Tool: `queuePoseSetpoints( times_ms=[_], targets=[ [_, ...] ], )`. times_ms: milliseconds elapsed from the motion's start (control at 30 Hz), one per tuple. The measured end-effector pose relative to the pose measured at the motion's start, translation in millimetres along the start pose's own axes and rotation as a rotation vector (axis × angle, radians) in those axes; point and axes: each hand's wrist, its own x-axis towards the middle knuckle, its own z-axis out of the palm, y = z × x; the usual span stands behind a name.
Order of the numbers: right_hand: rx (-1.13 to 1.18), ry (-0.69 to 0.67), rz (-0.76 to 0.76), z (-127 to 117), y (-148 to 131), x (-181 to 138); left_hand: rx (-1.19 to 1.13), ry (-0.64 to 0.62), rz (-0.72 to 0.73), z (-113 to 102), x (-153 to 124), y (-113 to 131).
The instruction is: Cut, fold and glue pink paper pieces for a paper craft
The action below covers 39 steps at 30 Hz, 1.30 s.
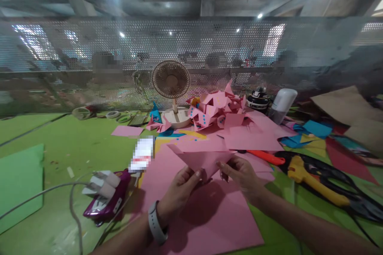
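Between my hands is a folded piece of pink paper (203, 161), shaped roughly like a downward triangle. My left hand (186, 183) pinches its lower left part, thumb on top. On the right edge, my right hand (239, 175) grips the same paper between thumb and fingers. Both hands hover over a large pink sheet (215, 227) lying on the green table (60, 143). Just beyond, more pink sheets (254, 135) overlap one another. Behind them rises a heap of folded pink paper shapes (215, 107), some with blue dots.
A small fan (171, 79) stands at the back. To the left lie a purple power strip (110, 203) with plugs and cords, and a green sheet (24, 187). A yellow-and-black tool (317, 183) and red-handled item (266, 157) lie right. A perforated metal screen (203, 40) closes off the back.
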Motion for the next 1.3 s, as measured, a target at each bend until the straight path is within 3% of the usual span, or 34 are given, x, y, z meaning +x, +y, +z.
queuePoseSetpoints(
  times_ms=[500, 1067, 1300],
  targets=[
    [0.001, -0.008, -0.008, 0.7, -3.9, -1.9, -0.042, 0.004, -0.162, 0.4, -2.1, 3.3],
    [0.059, -0.036, 0.001, 1.8, -3.3, -2.1, 0.210, 0.029, -0.056, 0.1, 3.9, 2.8],
    [0.115, 0.021, 0.013, -5.1, -8.4, 4.0, 0.216, 0.062, -0.060, -2.8, 4.9, 2.0]
  ],
)
